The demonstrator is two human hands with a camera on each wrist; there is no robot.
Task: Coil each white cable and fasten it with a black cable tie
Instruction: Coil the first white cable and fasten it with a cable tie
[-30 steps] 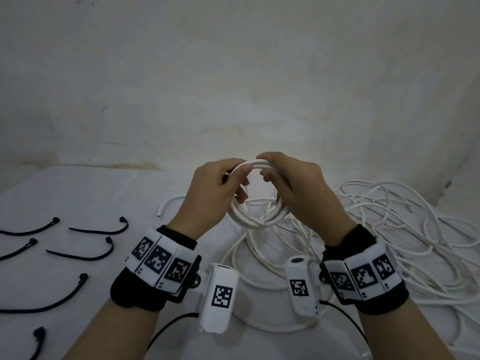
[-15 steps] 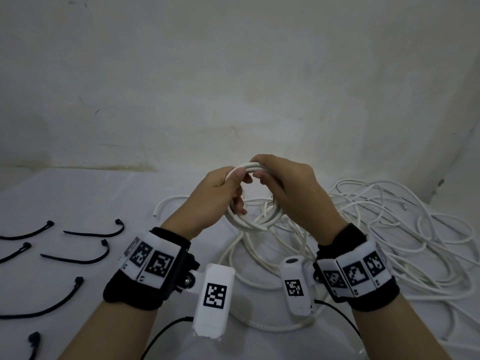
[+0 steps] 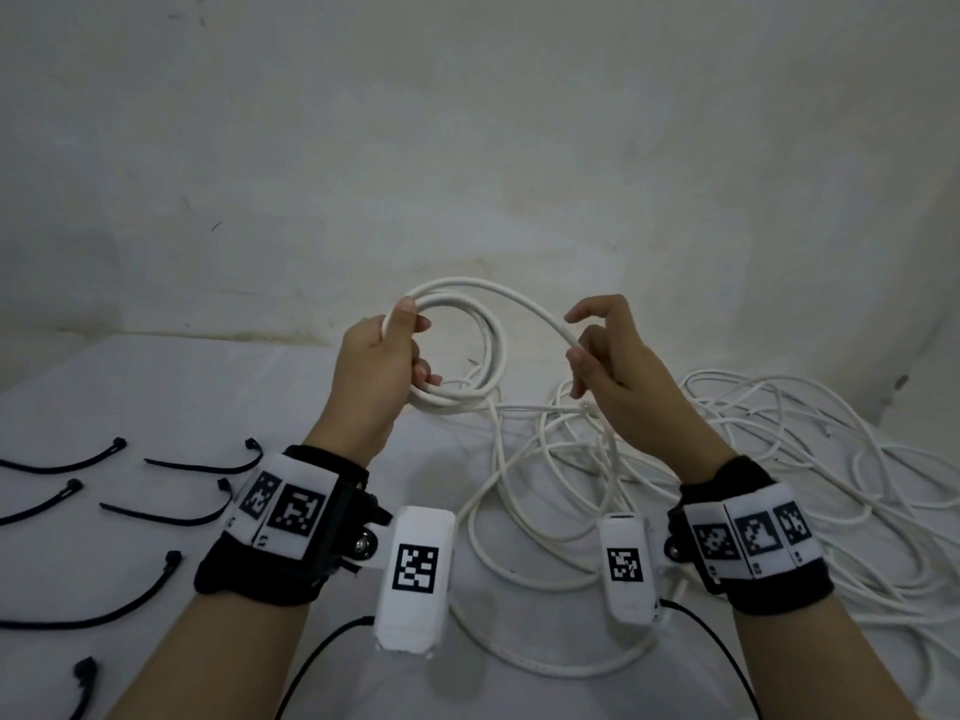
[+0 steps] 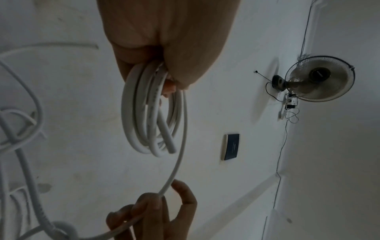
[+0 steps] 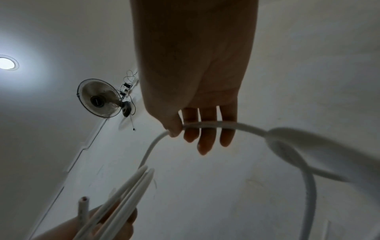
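Observation:
My left hand (image 3: 400, 350) grips a small coil of white cable (image 3: 483, 350) held up above the table, thumb on top of the loops. The same coil (image 4: 152, 113) fills the left wrist view, its cut end hanging at the bottom. From the coil a free strand (image 3: 524, 304) arcs right into my right hand (image 3: 587, 350), which pinches the strand (image 5: 205, 125) between thumb and fingers. The rest of that cable drops to a loose white tangle (image 3: 779, 459) on the table. Several black cable ties (image 3: 171, 511) lie at the left.
A white cloth covers the table (image 3: 104, 387), with a plain wall close behind. Thick white cable loops (image 3: 519, 662) lie between my forearms. A wall fan (image 4: 320, 78) and a dark wall plate (image 4: 231, 147) show in the wrist views.
My hands have drawn apart: the right one has slid out to the right along the strand, pulling out a wide loop. The left keeps hold of the coil, raised a little.

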